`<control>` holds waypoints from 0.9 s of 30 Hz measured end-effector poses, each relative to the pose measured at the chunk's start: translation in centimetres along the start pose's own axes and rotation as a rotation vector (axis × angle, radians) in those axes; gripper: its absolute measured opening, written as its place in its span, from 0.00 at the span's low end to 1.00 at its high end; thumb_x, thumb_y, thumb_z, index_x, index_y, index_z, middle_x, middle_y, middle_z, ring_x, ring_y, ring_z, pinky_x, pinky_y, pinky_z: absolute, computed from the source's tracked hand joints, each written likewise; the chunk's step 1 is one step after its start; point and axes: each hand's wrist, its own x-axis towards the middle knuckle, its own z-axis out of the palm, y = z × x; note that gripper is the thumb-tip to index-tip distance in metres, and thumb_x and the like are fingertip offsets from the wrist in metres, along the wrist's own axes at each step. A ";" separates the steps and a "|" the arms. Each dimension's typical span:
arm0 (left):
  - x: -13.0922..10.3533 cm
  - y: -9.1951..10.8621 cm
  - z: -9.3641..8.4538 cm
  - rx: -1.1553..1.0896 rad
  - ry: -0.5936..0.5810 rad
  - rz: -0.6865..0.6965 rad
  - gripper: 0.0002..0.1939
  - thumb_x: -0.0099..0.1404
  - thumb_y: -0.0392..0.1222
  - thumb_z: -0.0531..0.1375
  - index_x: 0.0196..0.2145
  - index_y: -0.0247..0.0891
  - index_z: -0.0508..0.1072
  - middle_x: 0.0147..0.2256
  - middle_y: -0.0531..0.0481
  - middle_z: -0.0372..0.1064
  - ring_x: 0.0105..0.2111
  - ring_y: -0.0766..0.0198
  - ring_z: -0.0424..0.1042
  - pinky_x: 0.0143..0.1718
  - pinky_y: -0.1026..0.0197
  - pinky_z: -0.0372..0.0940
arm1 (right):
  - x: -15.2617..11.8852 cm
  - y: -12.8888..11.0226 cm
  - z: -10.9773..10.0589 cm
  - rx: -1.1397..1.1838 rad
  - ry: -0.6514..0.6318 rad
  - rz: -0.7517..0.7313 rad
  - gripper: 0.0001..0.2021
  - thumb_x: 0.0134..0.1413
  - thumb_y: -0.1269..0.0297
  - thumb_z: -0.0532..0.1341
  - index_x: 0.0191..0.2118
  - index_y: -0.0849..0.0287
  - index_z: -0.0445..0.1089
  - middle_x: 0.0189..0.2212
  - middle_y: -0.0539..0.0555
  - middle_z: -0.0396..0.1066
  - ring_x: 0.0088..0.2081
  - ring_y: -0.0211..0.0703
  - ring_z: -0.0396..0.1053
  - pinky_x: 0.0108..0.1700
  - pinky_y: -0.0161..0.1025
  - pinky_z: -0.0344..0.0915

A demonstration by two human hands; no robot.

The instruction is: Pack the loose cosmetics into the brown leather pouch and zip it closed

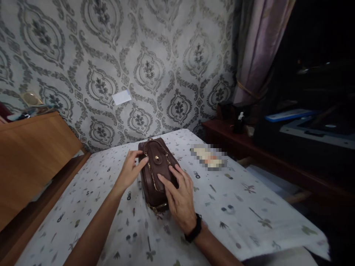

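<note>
A dark brown leather handbag [158, 168] lies on a white, printed cloth [219, 229]. It has gold zips, a gold clasp [156, 157] and a thin carrying handle [164, 146] near its far end. My left hand [129, 170] is at the bag's left side, thumb and forefinger apart and touching its edge near the handle; its other fingers are partly hidden. My right hand [181, 197], with a black band [194, 228] on the wrist, rests on the bag's right side with its fingers spread. Both hands are open.
Right of the bag, a blurred-out flat item [209, 157] lies on the cloth. A wooden cabinet [41, 159] borders the left, and a patterned wall [166, 74] rises behind. A dark red ledge [230, 136] holding a small dropper bottle [239, 123] is at the right.
</note>
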 end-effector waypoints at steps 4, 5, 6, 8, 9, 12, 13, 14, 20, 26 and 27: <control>-1.1 0.5 0.9 -0.095 -0.025 -0.016 0.25 0.65 0.55 0.61 0.55 0.43 0.65 0.56 0.42 0.59 0.61 0.52 0.61 0.60 0.48 0.62 | 0.4 -0.9 0.2 -0.021 0.012 0.035 0.15 0.65 0.60 0.59 0.55 0.51 0.71 0.60 0.62 0.62 0.64 0.62 0.57 0.61 0.64 0.60; -1.6 0.5 1.1 -0.111 -0.036 -0.012 0.27 0.65 0.55 0.61 0.57 0.44 0.63 0.59 0.42 0.57 0.63 0.52 0.58 0.62 0.47 0.60 | 0.5 -1.1 0.3 -0.020 0.012 0.040 0.15 0.65 0.59 0.59 0.55 0.52 0.71 0.60 0.62 0.62 0.64 0.62 0.57 0.60 0.64 0.60; -2.0 0.5 1.1 -0.119 -0.050 -0.008 0.29 0.65 0.55 0.61 0.59 0.45 0.61 0.61 0.41 0.54 0.66 0.51 0.55 0.64 0.46 0.57 | 0.4 -1.1 0.4 -0.019 0.010 0.043 0.15 0.65 0.60 0.59 0.55 0.52 0.70 0.61 0.62 0.61 0.64 0.62 0.57 0.61 0.63 0.60; -2.9 0.5 1.2 -0.118 -0.094 -0.003 0.31 0.67 0.56 0.59 0.63 0.47 0.56 0.67 0.42 0.47 0.70 0.51 0.46 0.68 0.46 0.53 | 0.3 -1.1 0.6 -0.017 0.003 0.047 0.14 0.65 0.62 0.59 0.55 0.51 0.70 0.62 0.61 0.60 0.65 0.61 0.57 0.62 0.63 0.60; -3.3 0.5 1.1 -0.116 -0.118 -0.003 0.32 0.69 0.56 0.57 0.65 0.48 0.54 0.69 0.42 0.43 0.71 0.52 0.43 0.69 0.47 0.51 | 0.2 -1.0 0.7 -0.014 0.000 0.048 0.14 0.66 0.63 0.58 0.55 0.50 0.69 0.63 0.61 0.60 0.66 0.60 0.56 0.62 0.62 0.59; -3.9 0.4 0.8 -0.117 -0.168 0.010 0.32 0.71 0.55 0.54 0.68 0.48 0.51 0.72 0.44 0.38 0.73 0.54 0.38 0.70 0.48 0.49 | 0.0 -0.8 0.8 -0.005 0.000 0.049 0.15 0.66 0.63 0.57 0.56 0.50 0.68 0.64 0.61 0.59 0.66 0.60 0.55 0.63 0.63 0.58; -3.9 0.4 0.6 -0.116 -0.172 0.019 0.32 0.71 0.54 0.54 0.68 0.48 0.50 0.72 0.44 0.38 0.73 0.54 0.38 0.71 0.47 0.47 | -0.1 -0.8 0.9 -0.002 -0.002 0.049 0.15 0.66 0.63 0.57 0.57 0.51 0.68 0.64 0.61 0.59 0.66 0.60 0.55 0.63 0.63 0.58; -3.9 0.3 0.5 -0.113 -0.176 0.026 0.32 0.71 0.54 0.54 0.68 0.48 0.51 0.72 0.44 0.38 0.73 0.53 0.38 0.71 0.46 0.46 | -0.1 -0.8 0.9 0.000 -0.002 0.047 0.15 0.66 0.63 0.57 0.57 0.51 0.68 0.64 0.61 0.59 0.67 0.60 0.55 0.63 0.63 0.58; -3.7 -0.4 0.2 -0.150 -0.212 0.013 0.34 0.70 0.52 0.57 0.69 0.49 0.51 0.72 0.44 0.38 0.73 0.51 0.39 0.70 0.45 0.48 | 0.0 -0.7 1.0 -0.024 0.017 0.017 0.16 0.66 0.65 0.57 0.57 0.51 0.66 0.64 0.62 0.59 0.66 0.60 0.56 0.62 0.63 0.59; -1.9 -0.4 -0.1 -0.226 -0.146 -0.016 0.31 0.65 0.56 0.61 0.62 0.45 0.63 0.66 0.41 0.53 0.68 0.51 0.53 0.66 0.49 0.57 | 0.0 -0.5 1.0 -0.076 0.010 -0.038 0.15 0.65 0.65 0.59 0.56 0.54 0.66 0.63 0.65 0.58 0.65 0.61 0.56 0.61 0.63 0.59; -1.3 -0.3 -0.1 -0.236 -0.109 -0.041 0.27 0.65 0.56 0.60 0.58 0.44 0.66 0.63 0.42 0.58 0.66 0.52 0.58 0.64 0.50 0.59 | 0.0 -0.5 1.0 -0.078 0.014 -0.041 0.15 0.65 0.65 0.59 0.56 0.54 0.66 0.63 0.65 0.58 0.65 0.60 0.56 0.61 0.62 0.59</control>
